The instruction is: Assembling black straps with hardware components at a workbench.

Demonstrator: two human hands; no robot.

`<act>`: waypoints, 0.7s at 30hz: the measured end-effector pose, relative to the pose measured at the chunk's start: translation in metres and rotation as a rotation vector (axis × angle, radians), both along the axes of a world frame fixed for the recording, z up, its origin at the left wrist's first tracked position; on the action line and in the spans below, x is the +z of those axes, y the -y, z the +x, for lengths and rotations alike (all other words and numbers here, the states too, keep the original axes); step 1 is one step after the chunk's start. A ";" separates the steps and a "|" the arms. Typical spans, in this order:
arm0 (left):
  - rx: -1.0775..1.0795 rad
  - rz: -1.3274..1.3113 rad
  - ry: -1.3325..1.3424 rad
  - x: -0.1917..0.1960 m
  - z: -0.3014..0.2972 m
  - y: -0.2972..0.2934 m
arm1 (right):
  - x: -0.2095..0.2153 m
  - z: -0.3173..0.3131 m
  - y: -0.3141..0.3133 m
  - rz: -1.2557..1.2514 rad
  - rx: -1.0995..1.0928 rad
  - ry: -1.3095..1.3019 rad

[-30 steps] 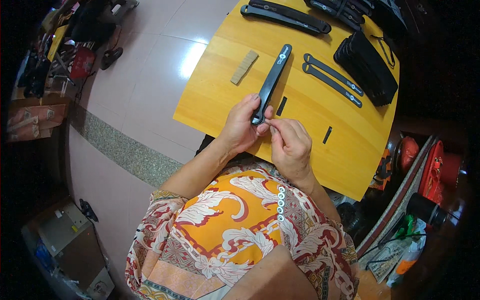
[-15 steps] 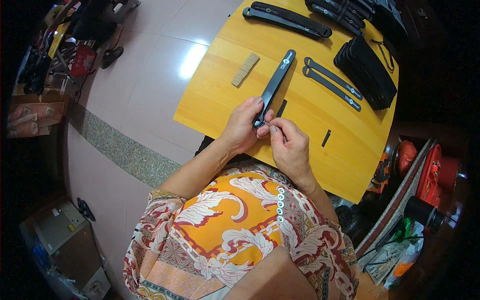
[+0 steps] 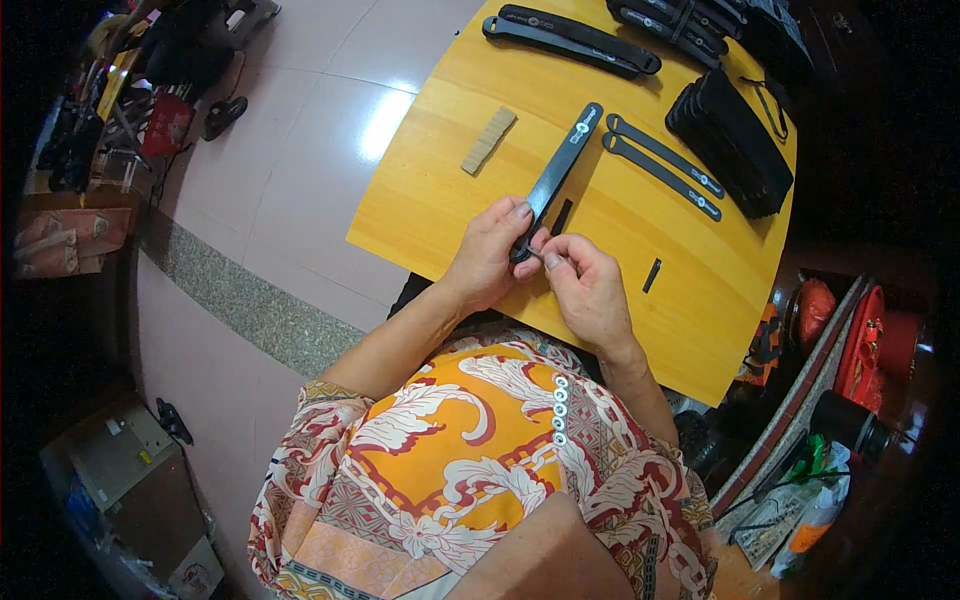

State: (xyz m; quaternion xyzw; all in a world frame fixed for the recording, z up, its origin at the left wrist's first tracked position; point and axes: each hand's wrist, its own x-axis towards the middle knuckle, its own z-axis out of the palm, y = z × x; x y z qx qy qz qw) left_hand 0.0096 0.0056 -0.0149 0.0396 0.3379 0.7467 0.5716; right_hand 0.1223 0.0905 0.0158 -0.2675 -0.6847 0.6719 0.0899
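Gripping black strap (image 3: 565, 165) near its lower end with left hand (image 3: 483, 256), thumb on top, far end aimed at 1 o'clock over yellow table (image 3: 430, 190). Pinching narrow with right hand (image 3: 592, 296), just beside that lower end, at its 4 o'clock; cannot tell pinch contents, too small. From the hands, note tan notched strip (image 3: 489, 140) at 11 o'clock, short black strip (image 3: 563, 217) close by at 1, second short strip (image 3: 652, 275) at 3. Also log two flat straps (image 3: 664, 172) at 2, black stack (image 3: 735, 145) beyond them, long dark straps (image 3: 570, 38) at 12.
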 end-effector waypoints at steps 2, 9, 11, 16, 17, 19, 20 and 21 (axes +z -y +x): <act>0.017 -0.013 0.013 0.000 0.001 0.000 | 0.006 0.000 0.000 -0.042 0.003 0.003; 0.011 -0.122 -0.215 0.002 0.006 -0.001 | 0.010 0.001 -0.003 0.053 0.057 0.091; -0.013 0.015 -0.058 -0.006 0.003 0.001 | 0.015 0.001 -0.003 -0.035 0.038 0.059; -0.017 0.023 0.001 -0.005 0.001 0.001 | 0.012 0.002 0.000 -0.022 -0.009 0.010; -0.014 0.016 0.005 -0.004 0.001 0.001 | 0.010 0.003 0.000 0.047 -0.017 0.042; -0.022 0.018 0.007 -0.004 0.001 0.001 | 0.006 0.003 0.000 0.118 -0.026 0.074; -0.029 0.020 0.008 -0.004 0.000 0.001 | 0.004 0.004 0.000 0.147 -0.024 0.084; -0.029 0.020 0.008 -0.004 0.000 0.001 | 0.004 0.004 0.000 0.177 -0.021 0.094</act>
